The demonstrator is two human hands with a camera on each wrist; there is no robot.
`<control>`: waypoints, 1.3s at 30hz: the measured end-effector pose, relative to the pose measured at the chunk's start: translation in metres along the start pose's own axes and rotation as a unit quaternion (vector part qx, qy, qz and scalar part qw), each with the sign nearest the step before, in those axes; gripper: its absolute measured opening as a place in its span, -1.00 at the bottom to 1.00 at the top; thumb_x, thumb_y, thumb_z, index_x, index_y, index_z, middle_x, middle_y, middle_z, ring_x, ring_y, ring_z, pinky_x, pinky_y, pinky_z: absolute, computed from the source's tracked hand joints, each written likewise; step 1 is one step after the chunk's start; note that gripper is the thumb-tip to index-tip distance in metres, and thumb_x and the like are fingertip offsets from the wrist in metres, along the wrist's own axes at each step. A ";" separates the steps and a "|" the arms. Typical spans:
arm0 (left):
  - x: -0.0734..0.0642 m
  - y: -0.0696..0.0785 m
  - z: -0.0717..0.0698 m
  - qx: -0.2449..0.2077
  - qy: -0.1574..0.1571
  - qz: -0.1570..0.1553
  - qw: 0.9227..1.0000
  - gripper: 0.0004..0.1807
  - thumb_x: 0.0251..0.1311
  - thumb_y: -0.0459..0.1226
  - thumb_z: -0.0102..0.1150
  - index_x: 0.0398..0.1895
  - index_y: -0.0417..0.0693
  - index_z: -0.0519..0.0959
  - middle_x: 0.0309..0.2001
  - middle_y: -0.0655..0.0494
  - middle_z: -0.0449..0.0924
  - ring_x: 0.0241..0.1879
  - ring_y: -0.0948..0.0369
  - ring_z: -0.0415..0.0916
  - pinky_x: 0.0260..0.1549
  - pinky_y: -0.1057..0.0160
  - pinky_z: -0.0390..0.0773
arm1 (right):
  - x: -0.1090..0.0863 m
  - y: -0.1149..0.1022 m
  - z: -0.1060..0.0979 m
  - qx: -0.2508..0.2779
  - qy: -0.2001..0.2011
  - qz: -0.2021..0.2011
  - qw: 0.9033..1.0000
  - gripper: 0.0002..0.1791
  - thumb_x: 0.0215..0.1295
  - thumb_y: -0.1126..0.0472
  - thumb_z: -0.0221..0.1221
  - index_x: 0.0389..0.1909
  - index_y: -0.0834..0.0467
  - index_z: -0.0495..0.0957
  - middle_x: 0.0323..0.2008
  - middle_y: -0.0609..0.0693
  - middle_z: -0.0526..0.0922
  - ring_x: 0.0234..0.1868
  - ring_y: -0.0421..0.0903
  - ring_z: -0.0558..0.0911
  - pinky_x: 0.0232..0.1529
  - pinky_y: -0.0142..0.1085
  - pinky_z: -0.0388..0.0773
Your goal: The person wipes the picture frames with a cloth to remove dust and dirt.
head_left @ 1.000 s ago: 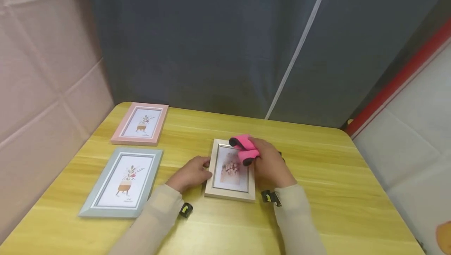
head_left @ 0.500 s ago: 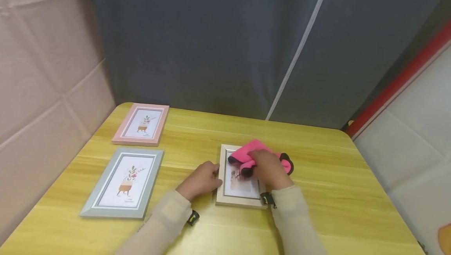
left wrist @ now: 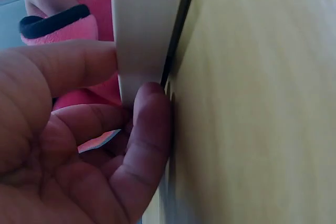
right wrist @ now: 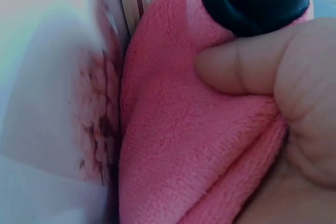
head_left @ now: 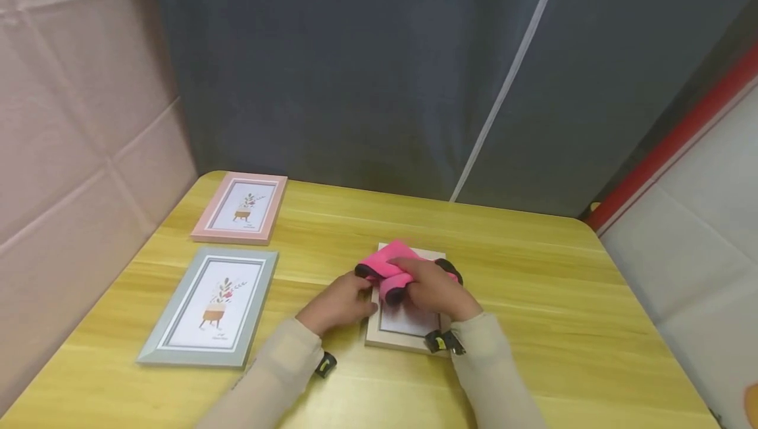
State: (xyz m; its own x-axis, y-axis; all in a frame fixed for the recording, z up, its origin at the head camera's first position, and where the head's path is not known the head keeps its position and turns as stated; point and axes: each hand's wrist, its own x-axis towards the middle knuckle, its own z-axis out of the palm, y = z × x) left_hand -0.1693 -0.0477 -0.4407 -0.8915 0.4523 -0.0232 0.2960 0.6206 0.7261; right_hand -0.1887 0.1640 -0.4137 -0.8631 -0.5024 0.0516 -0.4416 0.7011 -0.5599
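Note:
A cream picture frame (head_left: 393, 339) lies face up on the table, a floral print behind its glazing. My left hand (head_left: 339, 302) pinches its left edge; in the left wrist view, the thumb meets the face side of the frame (left wrist: 144, 30) and a curled finger reaches its lower edge near the tabletop. With my right hand (head_left: 438, 289) I grip a bunched pink cloth (head_left: 387, 261) with black trim, which covers the frame's upper part. Close up in the right wrist view, my thumb presses into the cloth (right wrist: 163, 93), which touches the glazing beside the flowers.
On the left side of the table (head_left: 562, 324) lie a pink picture frame (head_left: 268, 215) at the back and a larger grey-blue picture frame (head_left: 245, 324) nearer me. A dark curtain (head_left: 355, 74) hangs behind the table's far edge.
The cloth has spread over the frame, then slid left across its upper part with my right hand. The cream frame and my left hand have shifted slightly right and nearer.

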 end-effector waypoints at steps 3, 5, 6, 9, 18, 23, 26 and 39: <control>0.001 -0.002 0.001 -0.014 -0.002 -0.001 1.000 -0.56 0.14 -0.30 0.35 0.11 -0.24 0.62 0.12 -0.19 0.58 0.18 -0.08 0.46 0.23 -0.08 0.38 | 0.000 -0.001 0.000 0.015 -0.009 -0.010 1.000 -0.61 0.34 0.33 0.16 0.14 -0.04 0.59 -0.04 -0.13 0.66 -0.12 -0.10 0.60 0.08 -0.10 0.53; 0.001 -0.002 0.001 -0.021 -0.002 -0.005 1.000 -0.55 0.14 -0.30 0.35 0.12 -0.21 0.62 0.13 -0.18 0.58 0.19 -0.08 0.46 0.24 -0.09 0.37 | 0.000 -0.001 0.000 0.022 -0.012 0.002 1.000 -0.60 0.36 0.30 0.17 0.17 -0.07 0.57 -0.01 -0.15 0.65 -0.04 -0.10 0.60 0.15 -0.08 0.50; 0.001 -0.002 0.001 -0.023 -0.001 -0.007 1.000 -0.55 0.13 -0.29 0.35 0.13 -0.18 0.62 0.12 -0.16 0.59 0.17 -0.06 0.47 0.23 -0.08 0.38 | 0.000 0.000 0.000 0.025 -0.013 0.004 1.000 -0.59 0.36 0.29 0.18 0.18 -0.08 0.57 0.01 -0.15 0.65 -0.01 -0.10 0.60 0.17 -0.07 0.49; -0.001 0.000 -0.002 -0.028 -0.002 -0.015 1.000 -0.52 0.12 -0.26 0.36 0.16 -0.11 0.62 0.00 -0.08 0.65 0.00 0.05 0.53 0.10 -0.03 0.49 | 0.000 0.002 -0.002 0.047 -0.022 0.008 0.999 -0.54 0.36 0.30 0.17 0.22 -0.15 0.55 -0.01 -0.18 0.65 -0.02 -0.11 0.59 0.14 -0.10 0.49; -0.005 -0.001 -0.008 -0.071 -0.040 -0.054 0.995 -0.54 0.17 -0.20 0.34 0.13 -0.18 0.61 -0.22 0.07 0.66 -0.47 0.23 0.51 -0.41 0.24 0.55 | -0.012 -0.011 -0.024 0.106 -0.018 -0.012 0.994 -0.53 0.32 0.38 0.18 0.13 -0.17 0.58 -0.14 -0.20 0.64 -0.16 -0.11 0.59 -0.12 -0.16 0.59; -0.007 -0.004 -0.010 -0.061 -0.063 -0.038 0.995 -0.74 0.19 -0.20 0.32 -0.06 -0.06 0.68 -0.37 0.09 0.64 -0.45 0.21 0.50 -0.33 0.16 0.55 | -0.030 -0.028 -0.032 0.061 -0.057 -0.076 0.994 -0.66 0.34 0.32 0.22 0.04 -0.11 0.63 -0.06 -0.27 0.64 0.01 -0.18 0.59 0.12 -0.15 0.52; -0.010 -0.003 -0.012 -0.022 -0.078 -0.032 0.996 -0.69 0.22 -0.28 0.26 0.03 -0.09 0.66 -0.32 0.08 0.64 -0.39 0.20 0.47 -0.26 0.13 0.54 | -0.041 -0.037 -0.026 0.027 -0.108 -0.100 0.989 -0.74 0.37 0.26 0.21 -0.01 -0.10 0.65 -0.05 -0.27 0.65 0.03 -0.22 0.59 0.14 -0.21 0.50; -0.009 0.000 -0.016 -0.015 -0.108 -0.060 0.992 -0.30 0.13 -0.06 0.39 0.31 -0.17 0.49 -0.32 0.12 0.55 -0.41 0.21 0.39 -0.36 0.23 0.44 | -0.058 -0.059 0.005 -0.194 -0.126 -0.039 0.972 -0.47 0.21 0.41 0.17 0.19 -0.04 0.61 0.14 -0.06 0.62 0.26 0.02 0.50 0.29 -0.06 0.38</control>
State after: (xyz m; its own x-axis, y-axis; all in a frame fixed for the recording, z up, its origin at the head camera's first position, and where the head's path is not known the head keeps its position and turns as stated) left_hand -0.1665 -0.0623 -0.4296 -0.8245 0.5047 -0.2557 0.1788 0.6612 0.7286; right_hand -0.1113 0.1493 -0.3882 -0.7575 -0.6355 -0.1496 -0.6049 0.7694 -0.2051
